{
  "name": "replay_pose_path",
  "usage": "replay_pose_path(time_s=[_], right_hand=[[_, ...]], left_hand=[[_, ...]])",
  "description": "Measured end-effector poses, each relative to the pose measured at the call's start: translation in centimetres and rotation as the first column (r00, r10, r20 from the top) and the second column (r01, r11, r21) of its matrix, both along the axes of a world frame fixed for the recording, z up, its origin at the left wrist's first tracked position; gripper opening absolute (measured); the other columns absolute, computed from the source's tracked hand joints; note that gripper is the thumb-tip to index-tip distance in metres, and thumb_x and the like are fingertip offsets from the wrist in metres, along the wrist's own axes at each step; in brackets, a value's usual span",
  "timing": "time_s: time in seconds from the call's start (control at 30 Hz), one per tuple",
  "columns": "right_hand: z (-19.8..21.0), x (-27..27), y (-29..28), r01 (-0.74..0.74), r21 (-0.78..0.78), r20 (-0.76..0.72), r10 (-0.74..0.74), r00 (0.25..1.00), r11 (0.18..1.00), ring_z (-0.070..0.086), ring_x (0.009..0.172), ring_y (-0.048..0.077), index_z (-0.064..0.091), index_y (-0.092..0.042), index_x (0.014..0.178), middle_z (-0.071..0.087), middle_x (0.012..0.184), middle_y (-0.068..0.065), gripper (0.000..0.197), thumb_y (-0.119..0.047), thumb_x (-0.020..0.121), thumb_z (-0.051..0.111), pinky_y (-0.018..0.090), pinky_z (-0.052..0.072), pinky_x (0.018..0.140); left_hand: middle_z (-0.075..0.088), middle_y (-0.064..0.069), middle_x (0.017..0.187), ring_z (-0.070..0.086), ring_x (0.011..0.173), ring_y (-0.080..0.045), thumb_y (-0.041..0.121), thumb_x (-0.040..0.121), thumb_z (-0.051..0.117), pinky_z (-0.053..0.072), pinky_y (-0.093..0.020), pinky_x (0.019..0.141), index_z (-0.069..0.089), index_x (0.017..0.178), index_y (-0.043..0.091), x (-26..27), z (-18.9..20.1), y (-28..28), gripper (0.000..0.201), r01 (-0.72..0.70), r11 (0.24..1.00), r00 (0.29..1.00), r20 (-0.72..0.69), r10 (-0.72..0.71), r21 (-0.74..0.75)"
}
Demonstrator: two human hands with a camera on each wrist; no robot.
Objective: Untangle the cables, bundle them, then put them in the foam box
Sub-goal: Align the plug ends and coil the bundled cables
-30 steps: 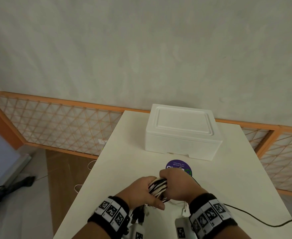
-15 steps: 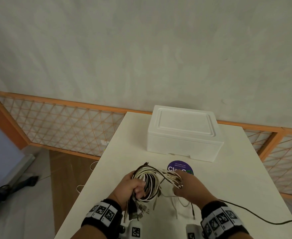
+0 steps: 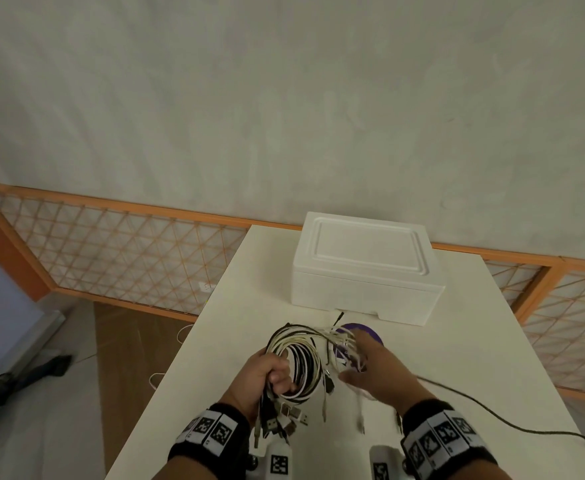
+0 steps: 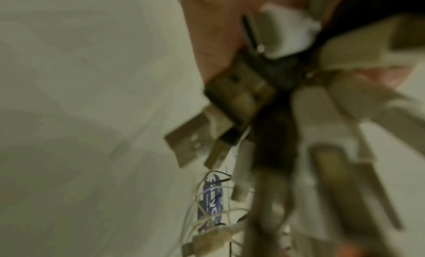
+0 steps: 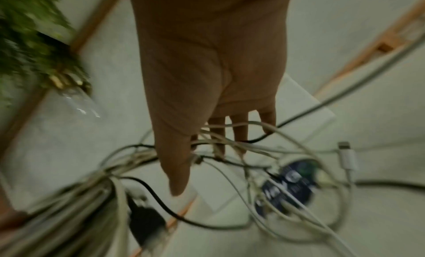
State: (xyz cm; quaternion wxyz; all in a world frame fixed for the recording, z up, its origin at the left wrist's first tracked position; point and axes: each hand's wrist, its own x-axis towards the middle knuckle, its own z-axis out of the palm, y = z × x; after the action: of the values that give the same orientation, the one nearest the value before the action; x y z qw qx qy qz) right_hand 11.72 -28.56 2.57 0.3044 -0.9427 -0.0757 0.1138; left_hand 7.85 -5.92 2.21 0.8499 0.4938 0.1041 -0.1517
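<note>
A coil of black and white cables stands upright above the white table, and my left hand grips its lower left side. Several USB plugs dangle under that hand; they fill the left wrist view as blurred USB plugs. My right hand is just right of the coil with its fingers straight, and loose white and black strands run across and between them. The white foam box sits behind with its lid on.
A round purple label lies on the table under the loose strands. A dark cable trails off to the right table edge. An orange lattice fence runs behind the table. A green plant appears in the right wrist view.
The hands have drawn apart. The tight bundle held by both hands has opened into a loop in the left hand, while the right hand moved right, pulling loose strands out.
</note>
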Motion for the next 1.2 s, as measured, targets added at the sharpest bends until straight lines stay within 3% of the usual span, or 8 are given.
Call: replay_pose_path(time_s=[0.13,0.37,0.53,0.63,0.77,0.93,1.1,1.2], right_hand=[[-1.7,-1.2,-1.0,0.079,-0.202,-0.075,-0.095,0.993,0.976,0.052,0.076,0.013,0.05,-0.031,0.087,0.055,0.078,-0.009,0.011,-0.026,0.079,0.056,0.028,0.047,0.075],[0.3,-0.5,-5.3,0.302,-0.552,0.171,-0.249,0.953,0.777,0.052,0.086,0.014,0.048,-0.03,0.084,0.059,0.086,-0.011,0.004,-0.029,0.081,0.049,0.03,0.029,0.071],[0.3,-1.6,-9.8,0.601,-0.436,0.36,-0.482,0.799,0.67,0.041,0.072,0.018,0.06,-0.028,0.086,0.048,0.071,-0.009,0.009,-0.023,0.083,0.053,0.03,0.032,0.069],[0.9,-1.0,-9.2,0.449,-0.494,0.074,-0.478,0.875,0.745,0.049,0.104,0.022,0.052,-0.033,0.123,0.058,0.11,-0.005,0.046,-0.036,0.08,0.067,0.042,0.039,0.091],[2.9,0.7,-6.1,0.066,-0.404,-0.2,-0.158,0.967,0.912,0.022,0.14,0.028,0.006,-0.027,0.151,0.019,0.155,0.003,0.12,-0.047,0.06,0.081,0.048,0.023,0.112],[4.6,1.7,2.1,-0.282,-0.049,0.161,0.286,0.945,0.958,0.02,0.138,0.01,0.018,-0.027,0.15,0.024,0.15,-0.01,0.097,-0.025,0.07,0.073,0.031,0.018,0.117],[2.5,1.4,4.1,-0.358,-0.021,-0.066,0.356,0.932,0.933,0.061,0.095,0.013,0.058,-0.03,0.09,0.064,0.092,-0.01,0.014,-0.019,0.083,0.057,0.025,0.044,0.076],[1.9,1.3,3.4,-0.301,-0.14,-0.073,0.293,0.953,0.943,0.062,0.088,0.018,0.056,-0.028,0.08,0.064,0.086,-0.004,0.011,-0.021,0.086,0.05,0.026,0.046,0.07]], left_hand=[[0.03,0.0,0.043,0.033,0.035,-0.014,0.017,0.049,0.067,0.049,-0.028,0.053,0.041,0.053,0.014,0.8,0.1,1.1,0.027,-0.011,0.998,0.999,0.041,0.009,0.056],[0.03,-0.002,0.046,0.033,0.039,-0.015,0.012,0.064,0.056,0.048,-0.028,0.055,0.037,0.049,0.014,0.6,-1.3,2.7,0.024,-0.093,0.991,0.995,-0.037,0.097,0.1],[0.031,-0.002,0.046,0.032,0.039,-0.016,0.009,0.064,0.056,0.045,-0.029,0.056,0.039,0.048,0.016,0.9,-1.3,3.4,0.025,-0.093,0.99,0.994,-0.041,0.098,0.11],[0.031,-0.002,0.045,0.033,0.039,-0.015,0.005,0.075,0.053,0.048,-0.027,0.054,0.039,0.047,0.016,0.8,-1.6,2.2,0.034,-0.056,0.994,0.995,-0.08,0.064,0.09],[0.032,-0.001,0.043,0.034,0.037,-0.015,0.01,0.064,0.054,0.048,-0.028,0.053,0.04,0.045,0.016,1.2,-1.3,1.0,0.024,0.016,0.994,0.997,-0.073,-0.008,0.111],[0.032,-0.005,0.048,0.032,0.039,-0.016,-0.001,0.062,0.056,0.03,-0.027,0.049,0.047,0.065,0.008,0.8,0.0,-0.6,0.013,0.176,0.966,0.984,-0.02,-0.175,0.19],[0.036,-0.006,0.051,0.036,0.041,-0.017,-0.003,0.065,0.056,0.031,-0.023,0.044,0.054,0.098,-0.002,0.3,0.8,0.0,0.034,0.259,0.929,0.961,0.027,-0.275,0.263],[0.035,-0.007,0.052,0.036,0.044,-0.017,-0.001,0.064,0.058,0.03,-0.025,0.047,0.055,0.098,-0.003,0.3,0.5,1.5,0.034,0.216,0.939,0.971,0.04,-0.235,0.268]])
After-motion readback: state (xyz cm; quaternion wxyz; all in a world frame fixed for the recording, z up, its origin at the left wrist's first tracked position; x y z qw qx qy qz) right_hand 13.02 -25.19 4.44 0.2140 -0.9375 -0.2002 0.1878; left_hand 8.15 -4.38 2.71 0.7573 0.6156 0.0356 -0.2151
